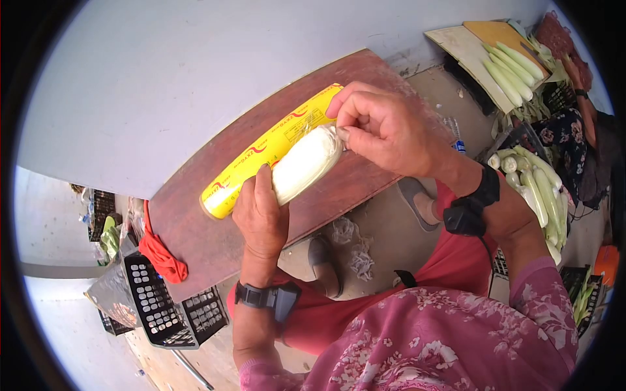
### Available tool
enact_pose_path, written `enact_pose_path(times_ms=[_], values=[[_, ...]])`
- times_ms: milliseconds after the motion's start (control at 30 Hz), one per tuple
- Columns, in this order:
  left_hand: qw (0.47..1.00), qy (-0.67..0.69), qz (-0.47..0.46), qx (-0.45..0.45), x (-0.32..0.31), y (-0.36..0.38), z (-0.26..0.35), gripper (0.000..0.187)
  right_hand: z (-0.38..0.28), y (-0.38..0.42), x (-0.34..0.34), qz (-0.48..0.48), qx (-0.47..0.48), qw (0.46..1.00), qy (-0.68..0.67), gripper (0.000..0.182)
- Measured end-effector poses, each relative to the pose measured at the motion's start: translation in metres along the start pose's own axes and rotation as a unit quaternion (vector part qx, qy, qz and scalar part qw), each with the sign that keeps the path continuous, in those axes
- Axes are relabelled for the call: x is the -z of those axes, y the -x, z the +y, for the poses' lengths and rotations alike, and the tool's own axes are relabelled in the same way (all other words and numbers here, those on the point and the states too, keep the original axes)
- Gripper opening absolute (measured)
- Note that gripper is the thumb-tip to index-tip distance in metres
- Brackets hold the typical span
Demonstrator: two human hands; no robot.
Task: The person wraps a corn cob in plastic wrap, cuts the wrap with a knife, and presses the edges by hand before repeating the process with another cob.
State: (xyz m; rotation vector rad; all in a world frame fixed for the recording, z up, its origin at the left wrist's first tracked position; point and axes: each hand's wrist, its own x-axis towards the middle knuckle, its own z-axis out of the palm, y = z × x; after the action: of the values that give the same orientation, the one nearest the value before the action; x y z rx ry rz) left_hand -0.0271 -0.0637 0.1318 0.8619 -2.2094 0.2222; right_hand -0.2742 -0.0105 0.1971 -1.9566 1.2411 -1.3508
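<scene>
A pale, whitish-green long vegetable (pixel 306 166) lies slanted between my two hands, with clear plastic film gathered at its upper end. My left hand (pixel 262 207) is closed round its lower end, the thumb along its side. At the upper end, my right hand (pixel 385 127) pinches the film (pixel 341 132) between thumb and finger. Just behind the vegetable, a yellow roll (pixel 261 153) with red print, looking like cling film, rests on the reddish-brown table (pixel 195 241). The exact kind of vegetable does not show.
Black plastic crates (pixel 153 300) and a red cloth (pixel 160 251) are at the table's left end. To the right lie a heap of long pale green vegetables (pixel 538 189) and more on a board (pixel 512 72). Another person's arm (pixel 582 107) shows at far right. Film scraps (pixel 360 257) litter the floor.
</scene>
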Motion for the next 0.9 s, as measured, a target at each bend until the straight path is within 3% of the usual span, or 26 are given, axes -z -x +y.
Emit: enact_pose_path(times_ms=[100,200,300,500,700,800,900], values=[[1.000,0.018,-0.004,0.001,0.001,0.002,0.000,0.059,0.004,-0.001,-0.004,0.008,-0.020,0.996,-0.088,0.002],[0.998,0.054,0.041,-0.017,-0.001,0.001,-0.001,0.057,-0.017,-0.003,0.007,-0.001,-0.178,0.952,-0.247,0.008],[0.992,0.065,0.095,-0.046,-0.001,-0.003,0.002,0.050,-0.016,-0.003,0.012,-0.024,-0.148,0.955,-0.257,0.014],[0.991,0.061,0.085,-0.079,0.000,-0.002,-0.001,0.050,-0.017,0.000,0.016,-0.068,-0.061,0.985,-0.149,0.017],[0.993,0.070,0.042,-0.083,-0.002,0.001,-0.003,0.050,-0.023,0.000,0.027,-0.116,-0.074,0.990,0.002,0.012],[0.995,0.088,-0.022,-0.048,0.004,0.003,0.001,0.056,-0.012,-0.002,0.026,-0.092,0.096,0.984,0.119,0.010],[0.993,0.102,-0.058,-0.004,0.006,0.001,0.006,0.058,-0.014,0.001,0.022,-0.056,0.086,0.982,0.156,0.010]])
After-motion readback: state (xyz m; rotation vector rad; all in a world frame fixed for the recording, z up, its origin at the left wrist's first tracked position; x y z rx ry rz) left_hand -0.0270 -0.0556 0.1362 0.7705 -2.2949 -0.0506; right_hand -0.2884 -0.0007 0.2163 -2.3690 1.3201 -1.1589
